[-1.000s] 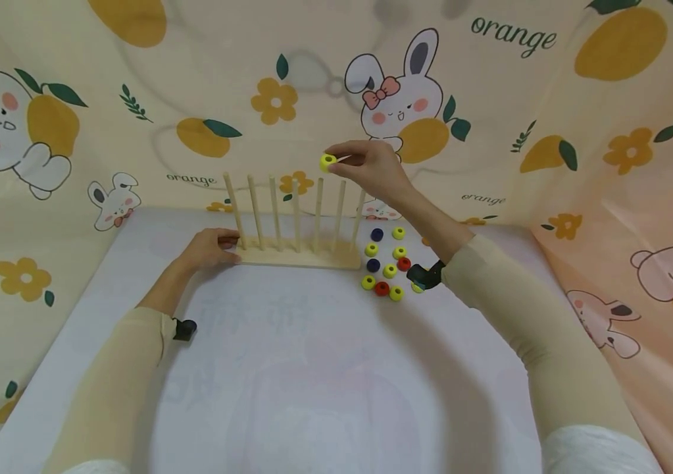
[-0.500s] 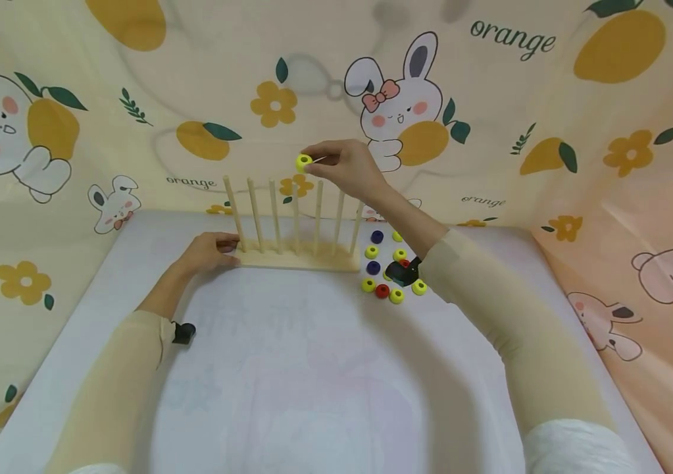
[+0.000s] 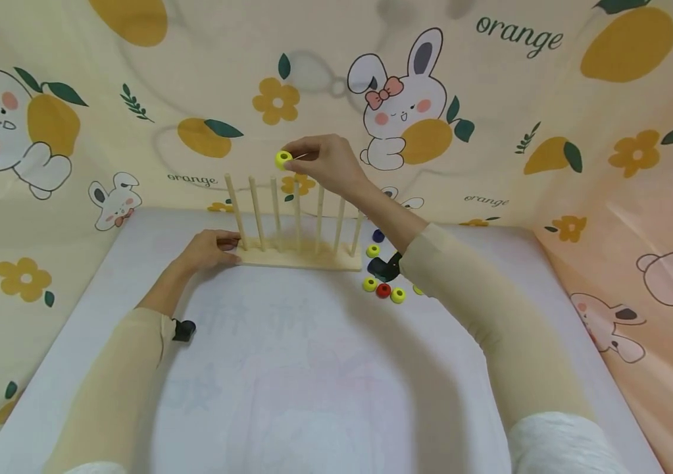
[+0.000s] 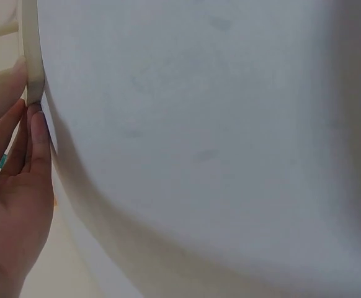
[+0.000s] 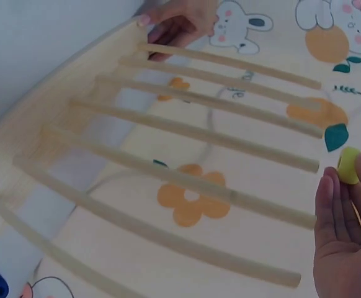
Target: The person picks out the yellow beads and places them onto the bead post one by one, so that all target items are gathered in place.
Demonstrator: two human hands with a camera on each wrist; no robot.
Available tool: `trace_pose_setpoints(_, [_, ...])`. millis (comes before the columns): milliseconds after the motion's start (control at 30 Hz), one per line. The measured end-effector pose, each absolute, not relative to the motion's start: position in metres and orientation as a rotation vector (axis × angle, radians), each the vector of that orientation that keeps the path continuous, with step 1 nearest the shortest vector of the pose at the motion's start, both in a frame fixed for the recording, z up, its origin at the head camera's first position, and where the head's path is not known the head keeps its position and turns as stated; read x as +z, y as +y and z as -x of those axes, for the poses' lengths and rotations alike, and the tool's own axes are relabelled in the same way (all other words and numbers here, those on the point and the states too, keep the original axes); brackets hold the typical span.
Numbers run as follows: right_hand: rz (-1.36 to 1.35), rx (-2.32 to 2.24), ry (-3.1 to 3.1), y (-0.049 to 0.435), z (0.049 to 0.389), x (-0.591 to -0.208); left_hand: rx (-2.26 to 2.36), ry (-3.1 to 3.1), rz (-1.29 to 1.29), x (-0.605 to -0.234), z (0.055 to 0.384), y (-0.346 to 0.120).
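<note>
A wooden peg rack point(image 3: 300, 261), a flat base with several upright rods in a row, stands at the back of the table. At its left end my left hand point(image 3: 208, 250) grips the base, thumb on one side and fingers on the other, as the left wrist view shows at the base end point(image 4: 33, 68). My right hand point(image 3: 333, 166) pinches a yellow bead point(image 3: 283, 160) between thumb and fingers, above and apart from the rods' tips near the third rod from the left. In the right wrist view that bead point(image 5: 348, 165) is beyond the rod ends.
Right of the rack lie loose beads: a dark blue bead point(image 3: 378, 236), a red bead point(image 3: 383, 290) and several yellow ones, such as the yellow bead point(image 3: 398, 295). My right forearm hides part of this group. A printed cloth point(image 3: 312, 39) hangs behind the white table point(image 3: 289, 368).
My right hand has moved left along the rod tops with the yellow bead, from near the fifth rod to near the third. My left hand stays on the rack's end.
</note>
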State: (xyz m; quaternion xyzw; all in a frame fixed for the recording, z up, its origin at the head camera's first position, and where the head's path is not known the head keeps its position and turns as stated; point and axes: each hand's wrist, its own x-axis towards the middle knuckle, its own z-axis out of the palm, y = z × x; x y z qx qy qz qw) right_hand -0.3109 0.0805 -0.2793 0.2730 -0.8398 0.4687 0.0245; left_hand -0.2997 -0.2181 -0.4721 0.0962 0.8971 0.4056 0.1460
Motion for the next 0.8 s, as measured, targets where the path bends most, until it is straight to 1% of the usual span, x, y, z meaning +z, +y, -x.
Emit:
trace_pose_setpoints(367, [-0.86,1.489,-2.628,0.051,0.318,-0.281,1.198,2.559,-0.262,-0.473,0.298,-0.218])
trace_pose_setpoints(567, [-0.903,1.469,-2.662,0.035,0.317,-0.28,1.273,2.499,-0.22,-0.475,0.297,-0.219])
trace_pose_setpoints(800, [-0.953,1.44,-2.683,0.024,0.316,-0.277,1.273,2.481,-0.244,-0.472,0.3,-0.219])
